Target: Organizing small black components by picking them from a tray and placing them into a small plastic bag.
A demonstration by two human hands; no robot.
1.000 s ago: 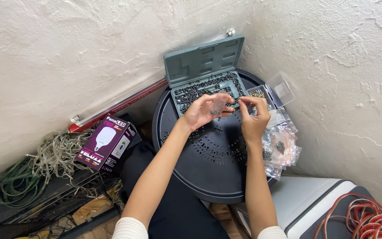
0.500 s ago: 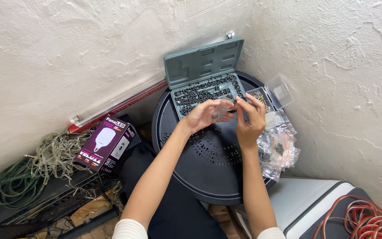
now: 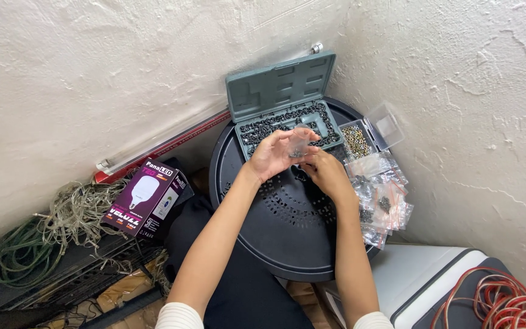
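My left hand (image 3: pixel 275 155) is raised over a round black perforated tray (image 3: pixel 287 237) and pinches a small clear bag (image 3: pixel 300 145). My right hand (image 3: pixel 329 175) is just below and right of it. Its back faces me, its fingers curl toward the bag's lower edge, and what they grip is hidden. Behind both hands lies an open grey-green case (image 3: pixel 281 85) whose bottom half is full of dark screws (image 3: pixel 263 129). A small clear box of brass-coloured rings (image 3: pixel 355 141) stands to the right of the case, lid up.
Several small clear bags of parts (image 3: pixel 383 198) are piled at the tray's right edge. Rough white walls meet in a corner behind. A purple bulb carton (image 3: pixel 147 198), a long tube lamp (image 3: pixel 159 149) and tangled cords (image 3: pixel 31 237) lie left. A red cable coil (image 3: pixel 500 301) rests on a white box (image 3: pixel 421 277).
My right hand has dropped from beside the bag's top to below it. My left hand keeps the bag and has turned slightly. The view has shifted a little.
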